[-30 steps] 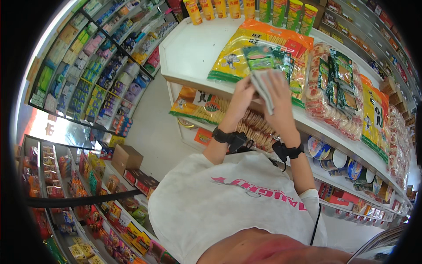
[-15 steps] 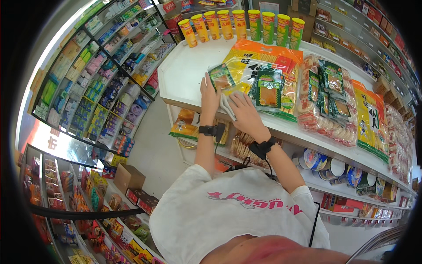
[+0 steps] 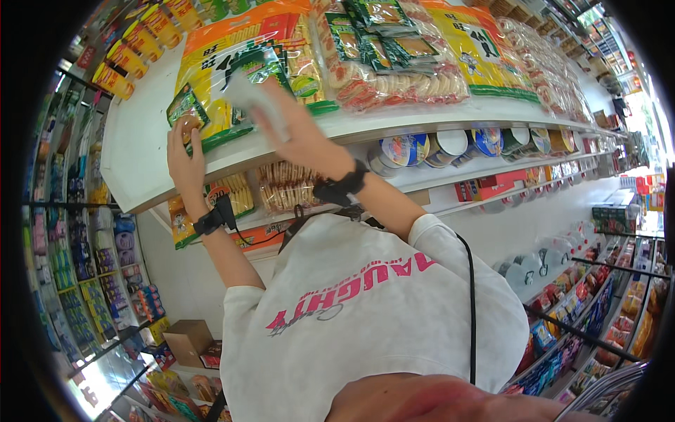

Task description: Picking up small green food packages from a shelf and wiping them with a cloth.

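Observation:
My left hand (image 3: 186, 158) is at the left end of the white display shelf (image 3: 137, 155). Its bent fingers close on the lower end of a small green snack packet (image 3: 184, 105), which lies at the edge of a large yellow and orange snack bag (image 3: 232, 42). A folded white cloth (image 3: 256, 102) is in my right hand (image 3: 299, 133), raised over the front of that bag. Motion smears the cloth and the fingers around it. More green packets (image 3: 256, 65) lie on the bag behind the cloth, partly covered.
Yellow-lidded canisters (image 3: 144, 41) line the shelf's far side. To the right are a clear bag of wrapped crackers (image 3: 394, 88), with green packets on top, and another yellow bag (image 3: 478, 49). Tubs (image 3: 450, 146) stand on the tier below. A cardboard box (image 3: 188, 341) is at lower left.
The view has swung so the shelf sits further left and nearer. My right hand has moved away from the left, lifting the cloth over the bag. The left stays by the green packet.

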Available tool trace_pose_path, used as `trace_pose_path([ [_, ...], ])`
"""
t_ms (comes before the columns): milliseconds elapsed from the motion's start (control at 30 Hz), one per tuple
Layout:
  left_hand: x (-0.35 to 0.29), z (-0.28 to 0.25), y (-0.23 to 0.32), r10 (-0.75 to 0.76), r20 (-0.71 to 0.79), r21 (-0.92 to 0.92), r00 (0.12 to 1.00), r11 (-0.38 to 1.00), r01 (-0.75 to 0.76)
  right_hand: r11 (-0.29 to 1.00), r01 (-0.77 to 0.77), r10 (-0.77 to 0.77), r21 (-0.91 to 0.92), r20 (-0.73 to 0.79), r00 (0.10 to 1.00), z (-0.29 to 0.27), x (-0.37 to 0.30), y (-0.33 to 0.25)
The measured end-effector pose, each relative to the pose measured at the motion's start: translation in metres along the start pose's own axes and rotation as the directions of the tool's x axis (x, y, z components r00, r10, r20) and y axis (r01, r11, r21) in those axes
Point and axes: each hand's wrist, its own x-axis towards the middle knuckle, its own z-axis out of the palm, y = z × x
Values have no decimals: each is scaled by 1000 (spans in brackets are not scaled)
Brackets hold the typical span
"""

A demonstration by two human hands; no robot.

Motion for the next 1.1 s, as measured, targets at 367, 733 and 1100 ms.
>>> trace_pose_path([
  [367, 2, 11, 65, 142, -126, -291, 982, 941, -174, 953, -302, 177, 1, -810, 559, -173, -34, 24],
  [733, 46, 91, 189, 613, 145, -592, 776, 682, -429, 437, -359, -42, -825, -418, 908, -195, -50, 87],
  [1100, 80, 160, 215, 742, 78, -451, 666, 622, -640, 484, -372, -45, -792, -447, 893, -194, -47, 79],
])
